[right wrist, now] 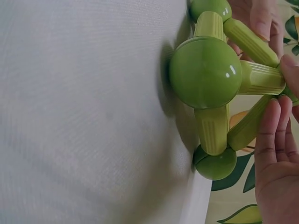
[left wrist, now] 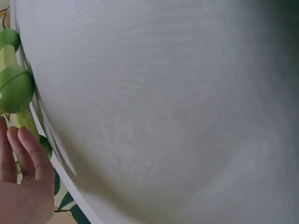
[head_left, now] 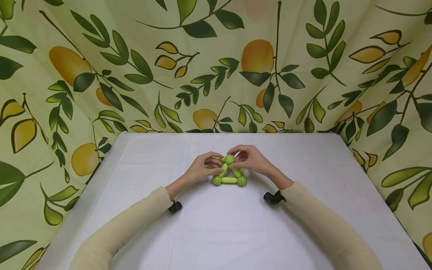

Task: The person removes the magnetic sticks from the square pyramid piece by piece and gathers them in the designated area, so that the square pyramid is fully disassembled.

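Between both hands stands a green ball-and-rod pyramid (head_left: 229, 171) on the white tablecloth (head_left: 236, 225), seemingly complete. The left hand (head_left: 201, 169) and right hand (head_left: 250, 159) pinch rods near its top ball (head_left: 230, 159).

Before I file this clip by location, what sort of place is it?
Probably a staged tabletop recording booth, not a lived-in room: a table under a white cloth, leaf-and-lemon printed fabric backdrop hung on three sides, and only a green ball-and-rod toy between both hands.
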The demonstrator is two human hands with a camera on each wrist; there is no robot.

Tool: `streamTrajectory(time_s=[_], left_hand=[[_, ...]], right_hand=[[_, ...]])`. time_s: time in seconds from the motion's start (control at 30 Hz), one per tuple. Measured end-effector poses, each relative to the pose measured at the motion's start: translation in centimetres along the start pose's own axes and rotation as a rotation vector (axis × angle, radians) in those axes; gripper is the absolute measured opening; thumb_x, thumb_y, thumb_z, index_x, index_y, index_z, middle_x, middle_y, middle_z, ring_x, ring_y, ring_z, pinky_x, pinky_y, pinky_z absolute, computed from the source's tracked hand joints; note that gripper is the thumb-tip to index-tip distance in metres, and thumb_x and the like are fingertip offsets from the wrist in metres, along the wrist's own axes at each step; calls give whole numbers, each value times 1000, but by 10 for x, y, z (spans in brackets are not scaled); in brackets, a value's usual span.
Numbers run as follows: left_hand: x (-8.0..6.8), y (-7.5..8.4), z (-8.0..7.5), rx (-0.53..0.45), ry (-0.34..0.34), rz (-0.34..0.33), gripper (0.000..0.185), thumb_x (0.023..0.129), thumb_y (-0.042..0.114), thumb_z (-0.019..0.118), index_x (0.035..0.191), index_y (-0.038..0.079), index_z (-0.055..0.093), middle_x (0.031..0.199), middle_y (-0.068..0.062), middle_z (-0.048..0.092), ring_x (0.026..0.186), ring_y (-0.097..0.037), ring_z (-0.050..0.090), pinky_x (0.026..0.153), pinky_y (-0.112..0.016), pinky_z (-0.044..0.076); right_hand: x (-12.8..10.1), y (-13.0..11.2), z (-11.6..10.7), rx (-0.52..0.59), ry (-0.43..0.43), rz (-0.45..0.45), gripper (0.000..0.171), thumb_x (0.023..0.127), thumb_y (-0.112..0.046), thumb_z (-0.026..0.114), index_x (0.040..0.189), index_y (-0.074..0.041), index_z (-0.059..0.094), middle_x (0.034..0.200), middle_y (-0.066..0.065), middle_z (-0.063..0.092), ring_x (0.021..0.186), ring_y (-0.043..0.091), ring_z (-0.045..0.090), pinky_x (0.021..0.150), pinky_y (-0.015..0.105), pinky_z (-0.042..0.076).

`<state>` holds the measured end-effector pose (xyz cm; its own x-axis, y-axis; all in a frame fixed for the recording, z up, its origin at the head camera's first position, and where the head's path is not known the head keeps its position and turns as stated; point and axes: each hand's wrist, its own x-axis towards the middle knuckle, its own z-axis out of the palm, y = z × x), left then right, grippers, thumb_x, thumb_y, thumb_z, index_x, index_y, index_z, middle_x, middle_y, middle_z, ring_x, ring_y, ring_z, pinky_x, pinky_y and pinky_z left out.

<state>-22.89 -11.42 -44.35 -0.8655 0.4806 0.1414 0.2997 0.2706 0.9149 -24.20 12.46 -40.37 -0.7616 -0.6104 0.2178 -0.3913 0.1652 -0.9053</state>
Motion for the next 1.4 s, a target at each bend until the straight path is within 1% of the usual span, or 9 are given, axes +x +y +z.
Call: streamTrajectory(time_s=[0.17,0.3,0.43,0.53,0.77,0.9,1.13,1.3,1.4], left_hand=[[-1,3,-2,-28,-23,10,44,83,9,72,122,1,55,96,-14,66,92,-27,62,87,-40,47],[-3,16,-5,-65,-54,17,44,83,2,70,122,-6,52,97,-22,65,94,-34,61,89,-48,44],[-6,31,-6,-65,-69,13,43,83,-2,69,122,-9,50,96,-23,65,94,-36,61,89,-49,44],[-7,36,-6,-55,-71,22,44,83,-3,68,122,-9,50,96,-24,65,94,-37,61,88,-49,44],[-6,37,-8,-27,-90,20,45,84,-1,67,125,-7,49,98,-23,64,94,-36,61,86,-46,46],[-5,37,-8,-25,-113,7,47,84,-1,68,127,-6,49,101,-23,64,93,-37,60,85,-44,47],[-3,37,-7,0,-114,-8,50,82,-1,71,126,-3,49,100,-21,64,91,-35,61,84,-42,48],[-3,37,-7,25,-116,5,48,82,-1,71,124,-4,49,98,-20,65,90,-34,62,82,-43,49],[1,26,-6,35,-118,4,49,82,0,71,125,-4,48,98,-19,66,90,-33,62,82,-43,48]], right_hand=[[1,0,1,0,-4,-11,38,76,-1,77,110,4,62,91,21,61,74,32,59,65,31,51],[1,2,0,4,-8,-26,38,76,-1,77,110,4,62,90,22,60,74,32,59,65,31,52],[3,16,0,-12,-1,-42,37,76,-2,77,110,1,63,90,21,61,73,31,59,64,31,51],[6,28,0,-28,9,-41,37,76,-5,78,110,-4,64,90,18,61,73,29,59,63,31,51],[9,31,2,-75,9,-45,42,74,-11,80,113,-10,63,94,8,60,73,23,57,63,29,50],[9,30,4,-118,25,-57,40,73,-12,81,110,-13,65,94,3,60,72,20,56,61,27,49],[4,5,6,-104,39,-93,36,74,-4,79,108,0,65,93,12,59,73,27,55,62,31,47],[3,-2,7,-133,50,-76,36,75,-4,79,107,1,65,90,14,58,75,29,55,63,32,47],[3,-2,8,-130,59,-78,36,74,-4,79,107,1,65,90,14,58,75,29,55,62,31,47]])
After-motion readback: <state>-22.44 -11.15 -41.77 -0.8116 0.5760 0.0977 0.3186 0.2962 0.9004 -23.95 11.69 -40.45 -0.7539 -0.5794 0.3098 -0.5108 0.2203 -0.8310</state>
